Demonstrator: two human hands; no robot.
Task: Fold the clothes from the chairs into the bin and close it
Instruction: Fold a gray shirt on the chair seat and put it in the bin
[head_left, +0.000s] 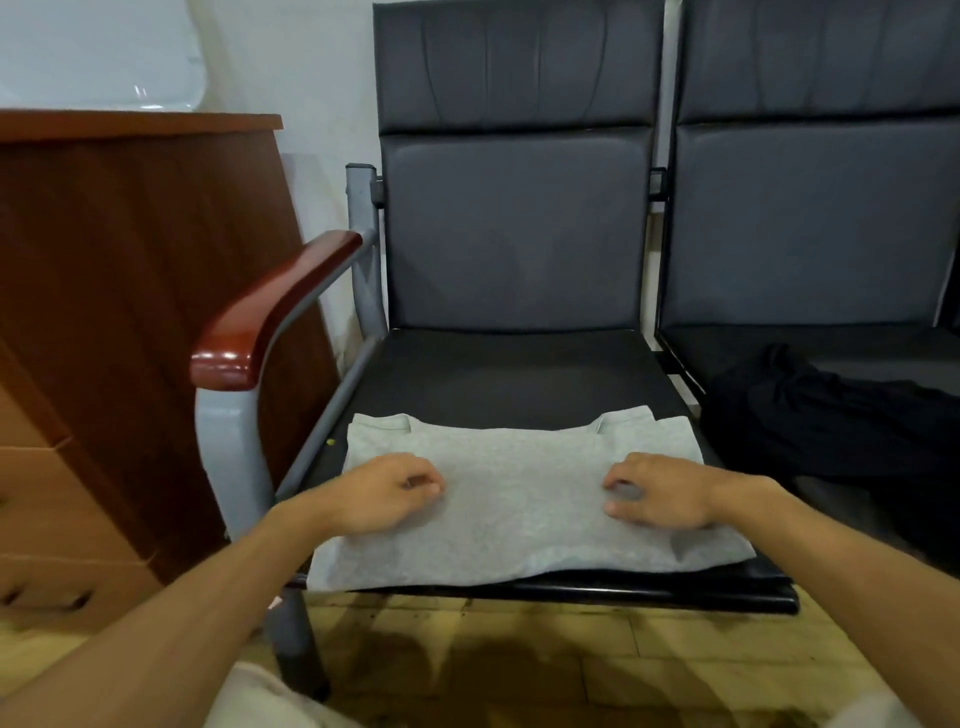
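A grey shirt (519, 493) lies flat on the front of the left chair's seat (498, 379), with its collar toward the chair back and its near edge hanging over the front rim. My left hand (374, 491) rests on the shirt's left half, its fingers loosely curled and the tips touching the cloth. On the right half lies my right hand (662, 491) in the same way. No fold of cloth is raised between the fingers of either hand. A black garment (831, 421) lies crumpled on the right chair's seat. No bin is in view.
The left chair has a red-brown wooden armrest (270, 317) on a grey metal frame. A brown wooden cabinet (130, 291) stands at the left, against the wall. Yellowish tiled floor (545, 660) runs below the seats.
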